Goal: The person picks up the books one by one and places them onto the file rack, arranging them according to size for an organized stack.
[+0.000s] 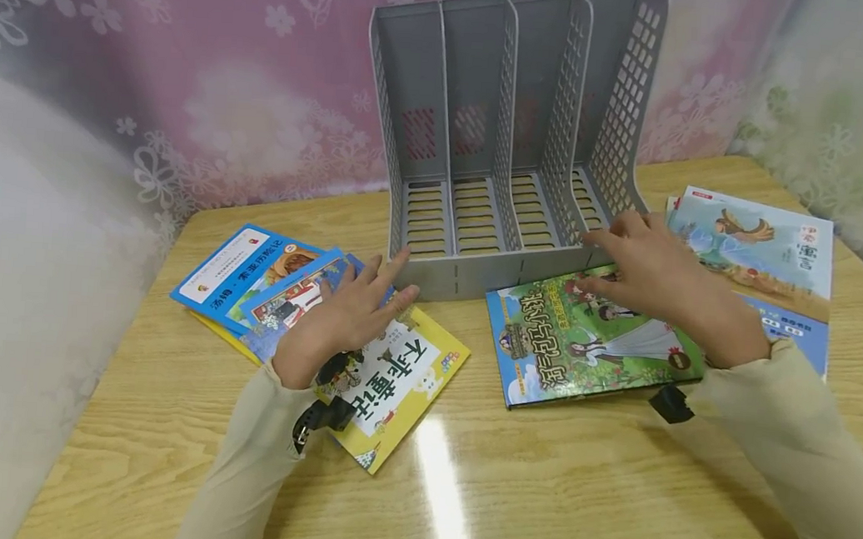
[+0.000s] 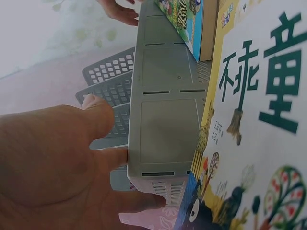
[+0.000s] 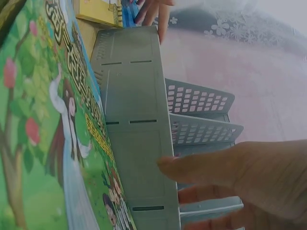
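A grey file rack point(image 1: 476, 277) with several upright dividers stands at the back of the table. My left hand point(image 1: 345, 318) is at its front left corner, fingers spread; in the left wrist view the fingertips point(image 2: 156, 200) reach its end and front edge. At the front right, my right hand point(image 1: 653, 264) has its fingers at the rim; the thumb point(image 3: 192, 167) overlaps the front wall, and whether it presses there I cannot tell. Below the left hand lies a yellow-edged book point(image 1: 413, 364). A green picture book point(image 1: 606, 357) lies under the right hand.
Blue-covered books point(image 1: 239, 269) overlap on the left of the table. On the right, a book with a winged figure point(image 1: 763, 251) lies over a blue one point(image 1: 796, 328). Behind the rack hangs a pink flowered backdrop point(image 1: 264, 82). Bare wood point(image 1: 536, 494) shows in front.
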A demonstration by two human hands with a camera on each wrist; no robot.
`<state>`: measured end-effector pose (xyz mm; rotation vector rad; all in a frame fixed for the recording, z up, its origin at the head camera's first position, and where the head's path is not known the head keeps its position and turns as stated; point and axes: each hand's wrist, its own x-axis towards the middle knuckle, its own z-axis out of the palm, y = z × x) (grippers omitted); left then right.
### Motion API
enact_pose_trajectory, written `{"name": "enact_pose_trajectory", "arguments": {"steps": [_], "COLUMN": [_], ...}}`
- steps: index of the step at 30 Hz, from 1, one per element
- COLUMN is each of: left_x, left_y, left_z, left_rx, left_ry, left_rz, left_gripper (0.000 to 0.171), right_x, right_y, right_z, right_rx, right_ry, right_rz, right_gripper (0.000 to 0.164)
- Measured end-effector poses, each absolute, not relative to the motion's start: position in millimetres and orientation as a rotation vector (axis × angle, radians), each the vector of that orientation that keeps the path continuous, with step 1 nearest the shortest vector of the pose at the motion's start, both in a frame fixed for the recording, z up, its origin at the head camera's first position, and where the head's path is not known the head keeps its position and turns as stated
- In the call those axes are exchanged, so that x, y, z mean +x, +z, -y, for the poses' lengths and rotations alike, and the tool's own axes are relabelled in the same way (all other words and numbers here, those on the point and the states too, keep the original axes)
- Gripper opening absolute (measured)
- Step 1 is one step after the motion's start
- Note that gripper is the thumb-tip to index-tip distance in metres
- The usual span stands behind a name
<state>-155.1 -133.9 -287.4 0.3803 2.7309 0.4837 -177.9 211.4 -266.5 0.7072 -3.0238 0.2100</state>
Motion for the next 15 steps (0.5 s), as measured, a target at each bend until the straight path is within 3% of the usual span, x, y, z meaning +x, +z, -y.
{"name": "enact_pose_trajectory", "arguments": {"steps": [5, 11, 15], "left_x": [-154, -168, -184], "left_y": [-287, -282, -277], "left_z": [134, 138, 140], "left_rx": [0.404, 0.399, 0.224], "left_ry": [0.509, 0.753, 0.904], "left_rz": [-2.729, -2.746, -2.787], "left_gripper": [0.066, 0.075, 0.075], "right_x": [-164, -120, -93], "right_y": [-262, -271, -290], "right_z": [-208, -202, -203], "right_rx": [0.687, 0.683, 0.743], "right_ry": [0.092, -0.146, -0.255], "right_rz": [3.088, 3.135, 3.016], "right_gripper": [0.069, 0.09, 0.079]}}
